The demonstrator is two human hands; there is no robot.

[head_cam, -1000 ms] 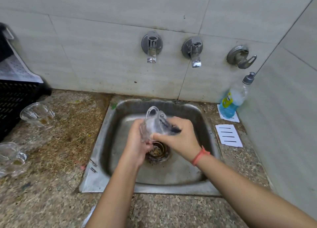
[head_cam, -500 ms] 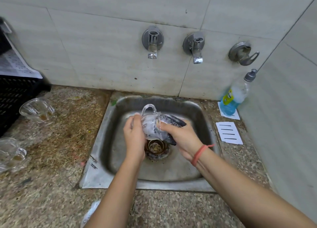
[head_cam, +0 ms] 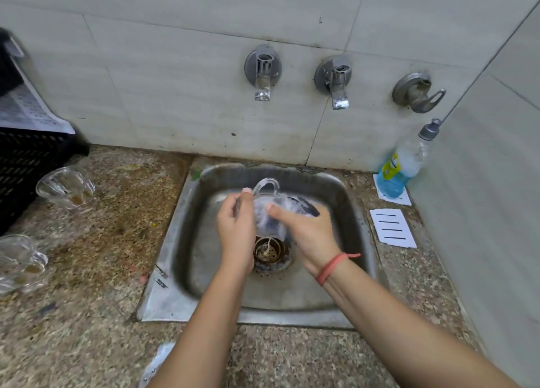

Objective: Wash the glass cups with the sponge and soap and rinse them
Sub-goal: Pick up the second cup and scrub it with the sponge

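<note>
two bare forearms come in from the bottom edge over the speckled stone counter point(head_cam: 87, 314). a pale blurred scrap point(head_cam: 157, 361) lies on the counter by the left forearm; cannot tell what it is. the steel sink point(head_cam: 163, 297) is set into the counter, front rim nearest.

over the sink bowl the hands are close together, both on one glass cup point(head_cam: 267, 216). the left hand point(head_cam: 236, 227) grips the cup from its left side, fingers curled round the wall, one fingertip up by the handle. the right hand point(head_cam: 309, 235) holds a dark grey sponge point(head_cam: 302, 206) against the cup's right side, thumb lying across the glass. red band point(head_cam: 333, 267) on the right wrist. the cup is held off the sink floor, tilted, handle loop uppermost, glass clouded with whitish suds. a thin pale thread hangs from it toward the drain strainer point(head_cam: 270, 253) just below.

left of the sink, on the counter: a second glass cup point(head_cam: 20, 259) at the frame edge and a third glass cup point(head_cam: 68, 187) further back, tilted. brownish dregs in both. behind them a black crate point(head_cam: 26, 165) with a printed sheet point(head_cam: 26, 107) on top.

right of the sink: a white slotted card point(head_cam: 393, 228), then the soap bottle point(head_cam: 403, 168), blue liquid, grey cap, leaning at the side wall.

back wall of pale tiles point(head_cam: 175, 80) carries three metal taps: left tap point(head_cam: 263, 74), middle tap point(head_cam: 336, 80), right tap point(head_cam: 418, 92).
</note>
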